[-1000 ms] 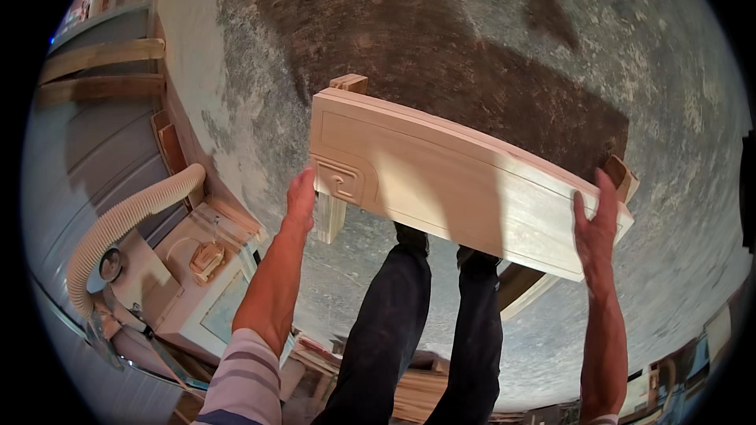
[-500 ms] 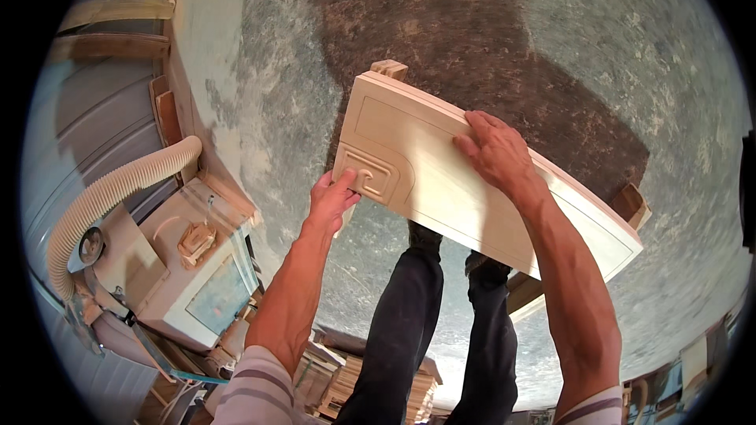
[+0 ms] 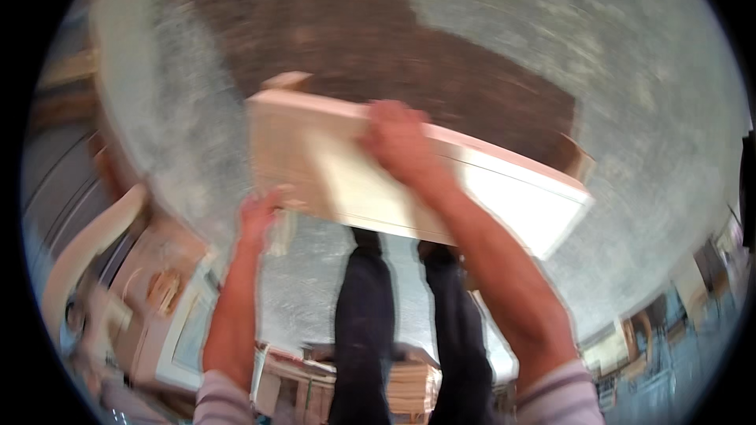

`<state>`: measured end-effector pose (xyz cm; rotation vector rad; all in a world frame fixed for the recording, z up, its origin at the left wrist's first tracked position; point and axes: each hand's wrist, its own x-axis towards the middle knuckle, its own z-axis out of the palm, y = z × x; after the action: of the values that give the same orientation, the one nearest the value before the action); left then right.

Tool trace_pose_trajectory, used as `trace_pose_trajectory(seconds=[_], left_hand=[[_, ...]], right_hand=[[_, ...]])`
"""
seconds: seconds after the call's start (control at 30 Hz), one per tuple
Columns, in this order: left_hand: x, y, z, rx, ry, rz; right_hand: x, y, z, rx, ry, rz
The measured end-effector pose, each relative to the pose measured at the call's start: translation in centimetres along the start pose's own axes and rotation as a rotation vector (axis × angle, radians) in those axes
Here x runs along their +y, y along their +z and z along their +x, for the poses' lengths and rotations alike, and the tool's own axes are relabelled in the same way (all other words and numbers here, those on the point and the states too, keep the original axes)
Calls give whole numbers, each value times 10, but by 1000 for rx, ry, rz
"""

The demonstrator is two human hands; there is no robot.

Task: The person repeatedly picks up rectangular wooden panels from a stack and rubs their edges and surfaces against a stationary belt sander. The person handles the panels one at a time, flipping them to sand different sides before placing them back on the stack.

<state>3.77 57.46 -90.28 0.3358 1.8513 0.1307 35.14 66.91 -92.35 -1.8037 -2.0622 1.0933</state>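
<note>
A pale wooden panel [image 3: 339, 173], smeared by motion, lies slantwise in front of my legs with its thick edge on the far side. My right hand [image 3: 398, 142] is closed over that far edge, left of its middle, with the fingers partly hidden. At the near left corner of the panel my left hand [image 3: 264, 212] grips its edge, the thumb lying near the face; the fingers are blurred. Wooden blocks show past the panel, one at its far left corner [image 3: 287, 80] and another piece at its right end [image 3: 579, 159].
Left stands a wooden machine box [image 3: 146, 299] with a ribbed hose [image 3: 94, 236] and a small wooden piece [image 3: 164, 291] on top. Stacked wood [image 3: 409, 386] is behind my legs. Furniture parts [image 3: 630, 338] are at the lower right. The concrete floor has a dark patch [image 3: 354, 24].
The view has swung, so the panel, hands and floor sit further left in the picture. The panel looks less slanted, and its carved left end is now lost in blur. Both hands stay at it.
</note>
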Motion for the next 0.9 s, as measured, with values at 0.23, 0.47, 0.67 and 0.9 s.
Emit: trace_pose_trajectory(seconds=[0.23, 0.47, 0.67, 0.9], left_hand=[[64, 7, -7, 48, 297, 229], [66, 3, 9, -37, 313, 312], [65, -8, 17, -53, 273, 331], [60, -11, 19, -59, 285, 292]], right_hand=[[47, -84, -134, 415, 476, 329], [216, -130, -275, 582, 1093, 332], [234, -131, -262, 479, 1075, 851], [231, -137, -261, 459, 1056, 829]])
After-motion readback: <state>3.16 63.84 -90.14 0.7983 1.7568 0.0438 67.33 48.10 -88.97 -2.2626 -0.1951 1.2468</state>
